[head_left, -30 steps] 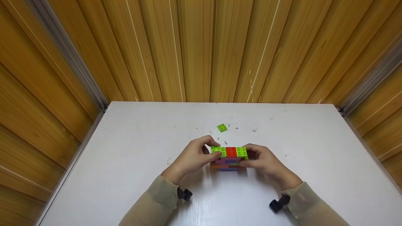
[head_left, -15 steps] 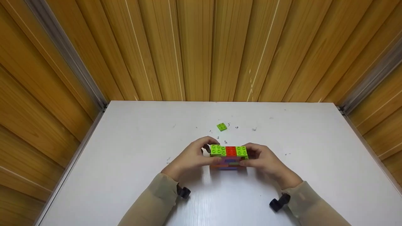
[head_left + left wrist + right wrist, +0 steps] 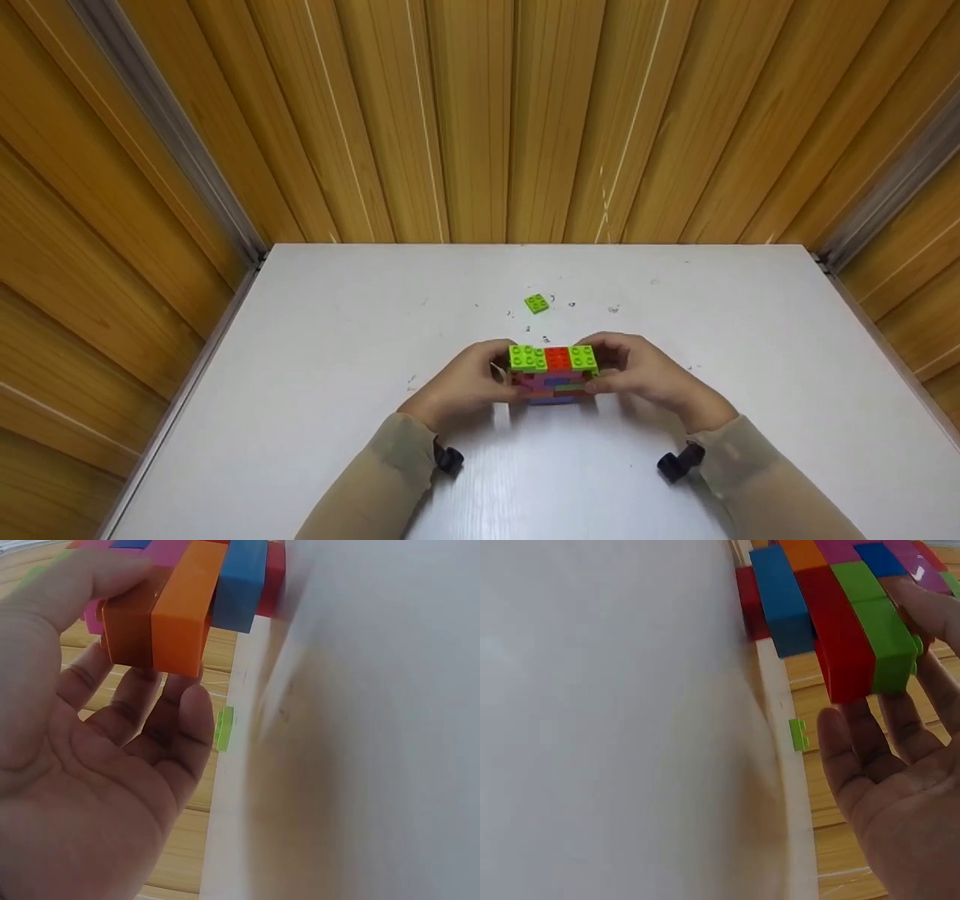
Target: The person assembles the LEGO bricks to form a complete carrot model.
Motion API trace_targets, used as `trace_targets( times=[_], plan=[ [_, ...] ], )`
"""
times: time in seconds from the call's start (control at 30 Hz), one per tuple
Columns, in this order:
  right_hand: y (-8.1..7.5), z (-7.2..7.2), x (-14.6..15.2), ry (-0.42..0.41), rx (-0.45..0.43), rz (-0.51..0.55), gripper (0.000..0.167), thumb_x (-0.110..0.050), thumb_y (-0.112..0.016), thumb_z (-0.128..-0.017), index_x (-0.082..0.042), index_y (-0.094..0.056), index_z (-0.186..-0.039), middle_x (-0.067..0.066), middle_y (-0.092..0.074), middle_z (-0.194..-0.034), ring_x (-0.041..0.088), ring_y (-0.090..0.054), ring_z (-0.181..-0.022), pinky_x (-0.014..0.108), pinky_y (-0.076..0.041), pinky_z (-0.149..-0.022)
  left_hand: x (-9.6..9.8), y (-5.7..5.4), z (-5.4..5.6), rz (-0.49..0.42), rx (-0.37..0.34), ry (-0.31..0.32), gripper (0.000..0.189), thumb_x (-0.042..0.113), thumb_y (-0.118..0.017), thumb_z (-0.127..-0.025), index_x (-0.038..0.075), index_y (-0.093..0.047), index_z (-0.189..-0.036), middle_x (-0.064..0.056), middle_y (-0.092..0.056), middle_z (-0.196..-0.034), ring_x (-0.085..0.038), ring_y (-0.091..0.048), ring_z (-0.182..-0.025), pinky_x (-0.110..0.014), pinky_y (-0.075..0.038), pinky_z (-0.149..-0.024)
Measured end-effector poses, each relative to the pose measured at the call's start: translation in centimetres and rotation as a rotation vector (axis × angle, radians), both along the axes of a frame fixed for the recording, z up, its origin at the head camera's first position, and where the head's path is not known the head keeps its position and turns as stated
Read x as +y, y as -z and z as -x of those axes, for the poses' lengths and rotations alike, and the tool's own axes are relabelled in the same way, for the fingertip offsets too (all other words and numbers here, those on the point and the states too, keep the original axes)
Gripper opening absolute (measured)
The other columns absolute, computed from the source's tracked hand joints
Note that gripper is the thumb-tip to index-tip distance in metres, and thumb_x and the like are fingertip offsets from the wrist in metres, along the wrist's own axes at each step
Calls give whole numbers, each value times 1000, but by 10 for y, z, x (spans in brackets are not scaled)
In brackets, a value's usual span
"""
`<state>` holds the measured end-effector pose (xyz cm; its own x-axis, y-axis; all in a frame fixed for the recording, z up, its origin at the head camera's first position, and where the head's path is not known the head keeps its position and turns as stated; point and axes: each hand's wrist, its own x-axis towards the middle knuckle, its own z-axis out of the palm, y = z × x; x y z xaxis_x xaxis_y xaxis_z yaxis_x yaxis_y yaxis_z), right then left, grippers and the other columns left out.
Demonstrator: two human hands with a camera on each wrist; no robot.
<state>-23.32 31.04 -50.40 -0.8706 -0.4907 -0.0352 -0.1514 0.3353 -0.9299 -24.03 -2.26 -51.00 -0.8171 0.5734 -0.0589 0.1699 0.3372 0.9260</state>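
A wall of stacked toy building bricks (image 3: pixel 555 382) stands near the middle of the table. Its top row shows green, red (image 3: pixel 558 359) and green bricks with studs up. My left hand (image 3: pixel 469 379) grips the left end, its thumb on the near face and fingers behind. In the left wrist view an orange brick (image 3: pixel 186 611) and a brown one jut out by that thumb. With my right hand (image 3: pixel 649 375) I hold the right end the same way. A red brick (image 3: pixel 836 637) and a green one (image 3: pixel 885 641) protrude there in the right wrist view. The fingertips behind are partly hidden.
One loose green brick (image 3: pixel 536 303) lies on the white table (image 3: pixel 360 315) beyond the wall of bricks. Small dark marks dot the tabletop around it. Wood-patterned panels (image 3: pixel 472 120) rise behind the table and at both sides.
My left thumb has slid from the top row down onto the near face, and the left fingers sit lower. The right hand keeps its hold. The head view has shifted slightly.
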Motion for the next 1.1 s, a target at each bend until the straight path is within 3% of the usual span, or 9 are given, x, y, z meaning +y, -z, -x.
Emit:
trace_targets(
  times=[0.1,0.17,0.4,0.63,0.87,1.1],
  plan=[
    [-14,17,9,-74,-9,-36,60,-8,-87,-92,2,-67,-148,20,-72,-145,23,-72,-128,27,-58,-111,-1,1,-2,-19,-10,-14,49,18,-92,-94,34,-77,-138,12,-79,-126,-18,-67,-108,-37,-56,-100],
    [-22,30,14,-75,-7,-49,58,-8,-86,-94,4,-66,-148,25,-69,-148,23,-72,-129,27,-58,-111,1,2,-1,-15,-13,-20,50,19,-92,-94,33,-76,-139,12,-79,-125,-17,-67,-107,-36,-56,-100],
    [-42,74,0,116,24,-159,49,-16,-87,-98,0,-72,-142,26,-70,-144,18,-71,-122,19,-57,-98,1,4,-1,-37,-12,0,46,12,-89,-94,27,-76,-136,10,-78,-128,-14,-69,-112,-33,-58,-107],
    [-38,109,-28,168,50,-288,51,-17,-85,-99,-1,-71,-146,25,-67,-151,29,-70,-124,27,-56,-92,3,2,-4,-53,-5,-1,45,9,-88,-93,22,-76,-134,9,-79,-128,-10,-71,-112,-31,-59,-109],
    [-31,129,-54,132,47,-433,56,-18,-82,-101,-10,-68,-154,21,-64,-156,39,-66,-135,48,-60,-106,4,2,-4,-50,13,6,42,8,-88,-94,19,-76,-133,7,-79,-127,-8,-71,-110,-27,-59,-107],
    [-22,133,-79,57,93,-579,48,-12,-81,-101,-9,-73,-148,18,-67,-154,41,-62,-143,62,-47,-128,2,4,-3,-50,12,-6,40,7,-88,-94,18,-76,-130,7,-78,-125,-8,-70,-108,-25,-59,-104]
  ],
)
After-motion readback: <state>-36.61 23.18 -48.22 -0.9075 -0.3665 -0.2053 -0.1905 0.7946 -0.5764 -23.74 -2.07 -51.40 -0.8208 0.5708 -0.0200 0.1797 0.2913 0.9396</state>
